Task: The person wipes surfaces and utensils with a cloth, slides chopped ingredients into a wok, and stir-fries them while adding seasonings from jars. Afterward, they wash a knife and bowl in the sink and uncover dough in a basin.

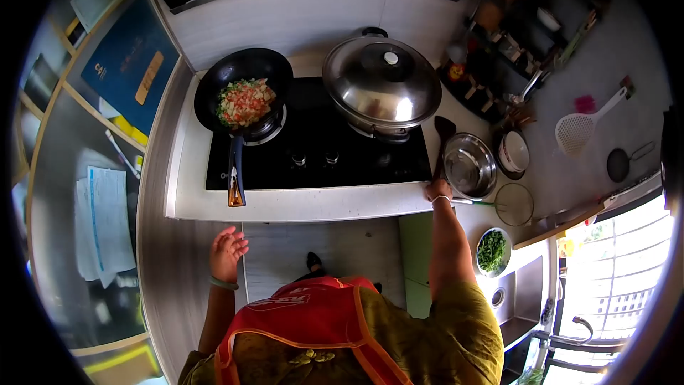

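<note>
On the stove's (313, 117) left burner sits the wok (274, 65), chopped food (246, 103) in it and its handle (236, 171) toward the person, while the left hand (228, 248) hangs near the handle's end, fingers loosely spread and holding nothing. At the counter's (320, 204) front edge, right of the stove, the right hand (440, 189) is wrapped round the lower end of the spatula (445, 128), just beside the steel bowl (470, 164). A lidded pot (381, 93) covers the right burner, and greens (491, 251) lie in a bowl near the sink (529, 292).
</note>
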The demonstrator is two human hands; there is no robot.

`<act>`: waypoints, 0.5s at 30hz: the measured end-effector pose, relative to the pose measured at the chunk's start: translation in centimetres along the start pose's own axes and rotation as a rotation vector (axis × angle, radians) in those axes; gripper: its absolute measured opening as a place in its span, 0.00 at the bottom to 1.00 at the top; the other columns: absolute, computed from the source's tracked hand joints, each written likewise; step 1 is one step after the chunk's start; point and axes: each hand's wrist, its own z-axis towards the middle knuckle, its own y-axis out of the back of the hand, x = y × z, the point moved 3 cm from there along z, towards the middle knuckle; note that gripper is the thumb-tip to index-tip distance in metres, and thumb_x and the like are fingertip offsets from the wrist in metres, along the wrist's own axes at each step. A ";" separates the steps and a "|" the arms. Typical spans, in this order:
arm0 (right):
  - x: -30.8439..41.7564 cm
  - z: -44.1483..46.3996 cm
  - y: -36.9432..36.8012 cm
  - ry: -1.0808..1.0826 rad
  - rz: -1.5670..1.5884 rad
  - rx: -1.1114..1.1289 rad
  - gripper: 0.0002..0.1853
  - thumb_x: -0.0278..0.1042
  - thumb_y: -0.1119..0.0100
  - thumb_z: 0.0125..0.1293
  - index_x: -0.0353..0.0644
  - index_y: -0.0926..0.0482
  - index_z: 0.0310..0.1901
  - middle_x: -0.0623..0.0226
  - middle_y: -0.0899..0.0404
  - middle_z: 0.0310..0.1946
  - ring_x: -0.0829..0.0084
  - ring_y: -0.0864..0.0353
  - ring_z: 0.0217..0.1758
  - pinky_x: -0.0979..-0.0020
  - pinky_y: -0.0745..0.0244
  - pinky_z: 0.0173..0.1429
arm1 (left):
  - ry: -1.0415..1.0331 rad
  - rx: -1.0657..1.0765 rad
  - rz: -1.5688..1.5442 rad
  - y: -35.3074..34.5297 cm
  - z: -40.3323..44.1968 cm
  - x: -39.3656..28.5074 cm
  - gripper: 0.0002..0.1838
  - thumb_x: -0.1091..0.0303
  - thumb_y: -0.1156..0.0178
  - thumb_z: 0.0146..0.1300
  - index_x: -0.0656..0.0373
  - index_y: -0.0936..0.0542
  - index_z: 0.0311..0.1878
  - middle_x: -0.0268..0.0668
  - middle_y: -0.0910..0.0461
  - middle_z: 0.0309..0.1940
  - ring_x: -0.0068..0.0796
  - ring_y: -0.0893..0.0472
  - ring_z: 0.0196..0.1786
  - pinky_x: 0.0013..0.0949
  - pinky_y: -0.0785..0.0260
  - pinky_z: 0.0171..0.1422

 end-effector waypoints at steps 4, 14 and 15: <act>1.3 1.5 0.4 -0.105 0.487 0.055 0.15 0.41 0.46 0.51 0.36 0.26 0.32 0.59 0.27 0.24 0.66 0.28 0.22 0.66 0.34 0.26 | -0.053 0.035 0.022 -0.1 1.3 -0.5 0.12 0.68 0.50 0.63 0.58 0.29 0.49 0.37 0.24 0.39 0.29 0.23 0.38 0.31 0.30 0.43; 10.8 -15.3 10.0 0.226 1.533 -0.038 0.13 0.44 0.54 0.67 0.44 0.29 0.44 0.77 0.40 0.16 0.87 0.43 0.13 0.81 0.49 0.14 | -0.244 -0.096 0.163 -1.2 8.2 -0.9 0.26 0.61 0.42 0.60 0.56 0.35 0.59 0.40 0.31 0.52 0.28 0.31 0.54 0.30 0.38 0.56; 12.3 -15.5 9.9 0.423 1.430 -0.012 0.15 0.43 0.54 0.67 0.41 0.29 0.47 0.77 0.39 0.17 0.88 0.42 0.15 0.83 0.48 0.17 | -0.174 -0.053 0.142 -1.7 9.6 -0.5 0.25 0.59 0.41 0.60 0.54 0.35 0.58 0.38 0.29 0.48 0.27 0.28 0.51 0.33 0.36 0.55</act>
